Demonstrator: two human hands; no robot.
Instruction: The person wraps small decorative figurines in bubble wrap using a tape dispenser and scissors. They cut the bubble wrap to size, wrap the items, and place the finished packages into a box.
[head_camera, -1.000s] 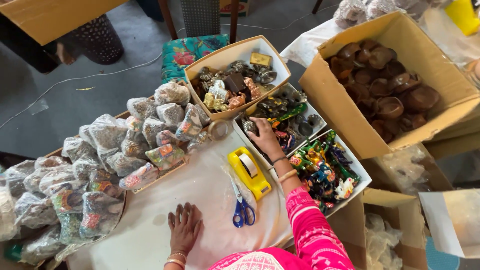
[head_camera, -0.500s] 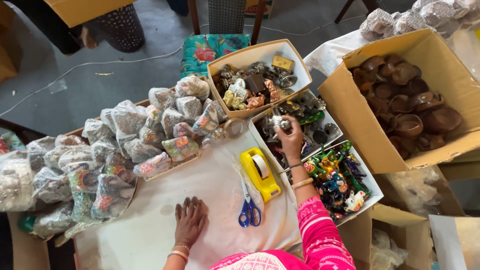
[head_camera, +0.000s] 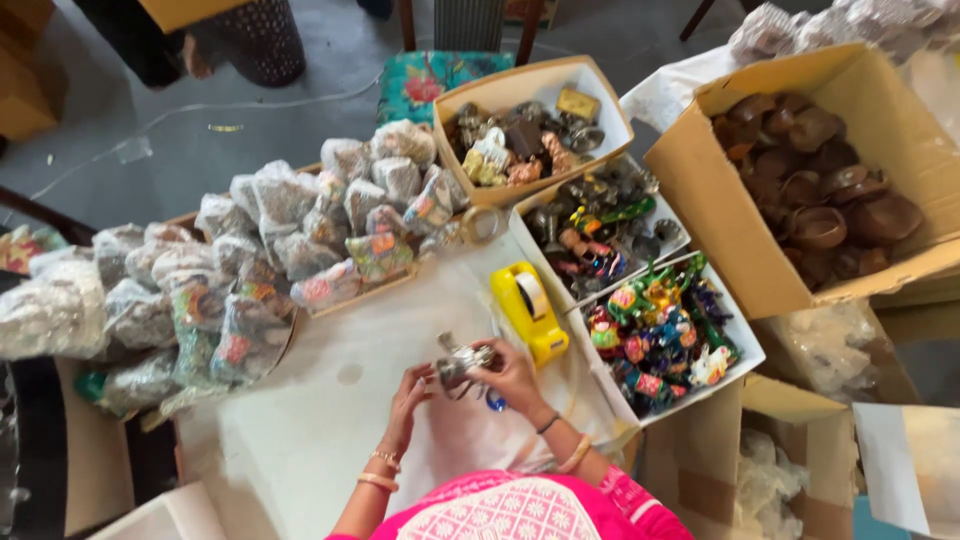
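- Figurine (head_camera: 462, 362), small and silvery, sits between both hands over the white table (head_camera: 320, 440), near the centre.
- Head view: left hand (head_camera: 408, 398) has fingers curled onto the figurine's left side; right hand (head_camera: 515, 378) is closed round its right side, fingers bent tight.
- Done so far, judging by the scene: a big heap of filled clear bags (head_camera: 250, 260) lies far left.
- Left: three open trays on the right are full of loose pieces, far tray (head_camera: 530, 130), middle tray (head_camera: 600, 225), near tray (head_camera: 665, 340).
- Yellow tape dispenser (head_camera: 528, 310) just right of the hands; blue scissor handle (head_camera: 495, 403) peeks under the right hand.
- Cardboard box (head_camera: 800, 190) of brown bowls far right.
- Open room: bare tabletop to the left of the hands; table edge close on the near side.
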